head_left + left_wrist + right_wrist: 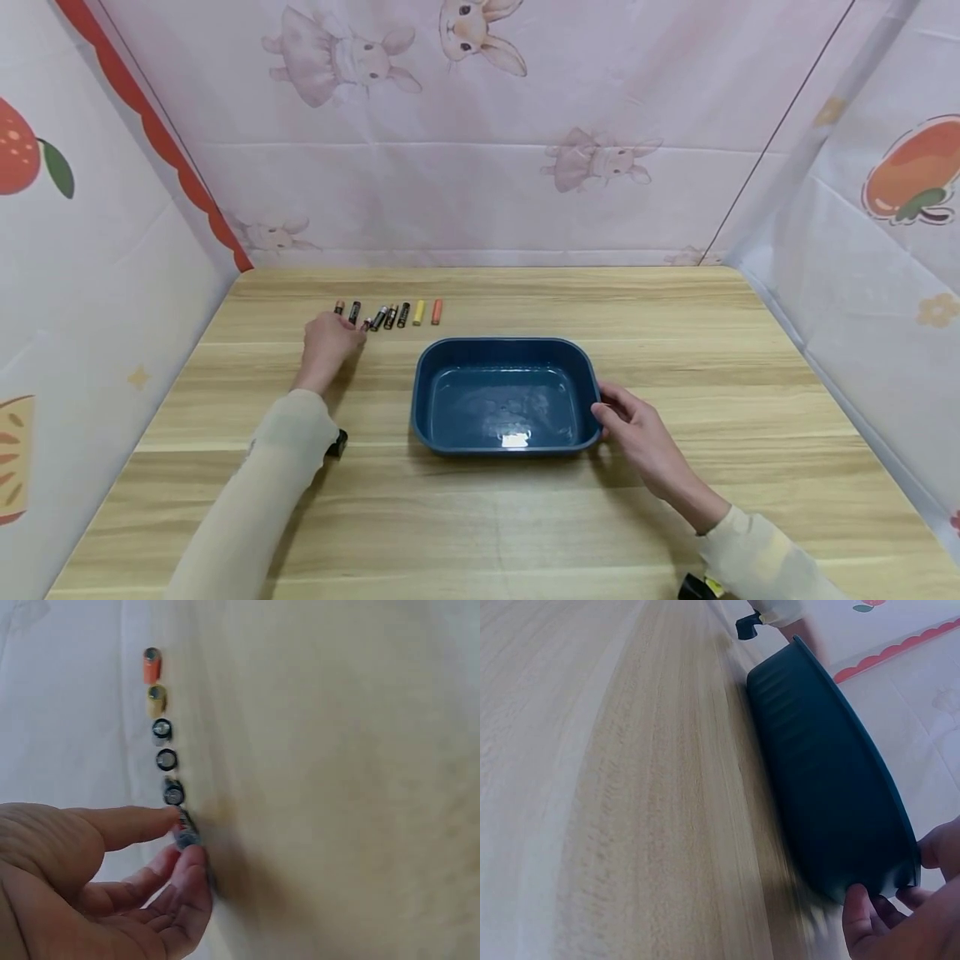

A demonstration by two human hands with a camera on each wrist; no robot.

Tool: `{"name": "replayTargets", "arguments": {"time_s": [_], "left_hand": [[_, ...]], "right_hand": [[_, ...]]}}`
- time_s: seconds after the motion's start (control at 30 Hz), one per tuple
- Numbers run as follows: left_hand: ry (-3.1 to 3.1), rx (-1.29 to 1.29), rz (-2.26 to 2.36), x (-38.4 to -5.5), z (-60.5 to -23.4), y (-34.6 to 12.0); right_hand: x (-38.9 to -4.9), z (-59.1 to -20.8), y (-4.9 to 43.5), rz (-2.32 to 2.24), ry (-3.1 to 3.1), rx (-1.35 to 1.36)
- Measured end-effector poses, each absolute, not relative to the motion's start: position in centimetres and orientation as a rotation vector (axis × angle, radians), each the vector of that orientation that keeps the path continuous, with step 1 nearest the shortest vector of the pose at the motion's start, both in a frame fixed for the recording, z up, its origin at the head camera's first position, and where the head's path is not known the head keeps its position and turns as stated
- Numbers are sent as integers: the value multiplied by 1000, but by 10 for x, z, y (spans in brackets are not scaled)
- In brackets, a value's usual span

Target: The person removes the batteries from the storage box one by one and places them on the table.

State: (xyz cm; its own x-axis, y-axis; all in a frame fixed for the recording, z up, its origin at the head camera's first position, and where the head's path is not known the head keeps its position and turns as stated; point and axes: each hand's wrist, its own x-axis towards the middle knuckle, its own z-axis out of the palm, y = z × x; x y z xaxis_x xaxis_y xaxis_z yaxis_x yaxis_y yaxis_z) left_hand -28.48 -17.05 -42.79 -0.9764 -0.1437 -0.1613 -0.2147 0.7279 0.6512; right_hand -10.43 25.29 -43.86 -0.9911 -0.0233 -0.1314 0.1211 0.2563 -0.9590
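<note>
My left hand (330, 342) is at the left part of a row of batteries, pinching a dark battery (186, 832) between thumb and fingertips, close over the table. Several black batteries (403, 315) stand beside it, then a yellow battery (418, 312) and an orange-red battery (437, 312) at the right end. Two more batteries (355, 312) show just behind the hand, partly covered by it. A dark blue rectangular basin (502, 452) sits on the table with nothing in it. My right hand (636, 429) grips its right end, thumb at the rim and fingers against the outer wall.
The wooden table (495, 517) reaches back to a pink cloth wall (465, 200) with rabbit prints, close behind the batteries. White printed cloth walls flank both sides. A black wrist device (337, 443) sits at the left sleeve, and another (696, 587) at the right.
</note>
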Motion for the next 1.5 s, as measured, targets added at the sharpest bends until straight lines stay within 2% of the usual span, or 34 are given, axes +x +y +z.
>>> {"name": "replayTargets", "arguments": {"time_s": [0.23,0.57,1.1,1.5], "left_hand": [[2863,-213,949,-287,-424,-170],[2933,-169,1010,-294,-426,-169],[3018,-211,1052,-303,-434,-166],[2852,-256,1294,-289,-424,-165]], "right_hand": [[-104,-439,253,-1858,2393,93],[-105,-439,251,-1876,2372,70],[-107,-440,250,-1892,2357,80],[-105,-441,253,-1877,2375,111]]}}
